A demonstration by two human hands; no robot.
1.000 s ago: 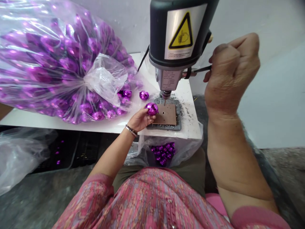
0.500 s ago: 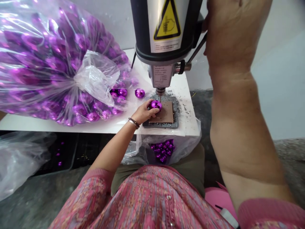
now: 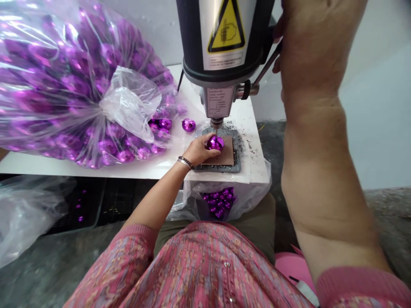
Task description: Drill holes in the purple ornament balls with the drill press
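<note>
My left hand [image 3: 199, 149] grips a shiny purple faceted ball [image 3: 215, 143] between thumb and fingers. The ball is over a brown board [image 3: 224, 158] on the grey base [image 3: 236, 164] of a drill press [image 3: 221, 64], directly beneath the chuck and bit [image 3: 216, 124]. High on the right, my right hand [image 3: 321, 42] is raised beside the press head, its fingers closed round the dark lever [image 3: 268, 64] and partly hidden behind the wrist.
A big clear bag of purple balls [image 3: 77, 85] covers the left of the white table [image 3: 154, 169]. One loose ball [image 3: 189, 125] lies behind my left hand. Dark shavings surround the base. Below the table edge hangs an open bag of purple balls [image 3: 220, 202].
My left hand has moved a little to the right with the ball, bringing it under the drill bit. My right arm has barely shifted.
</note>
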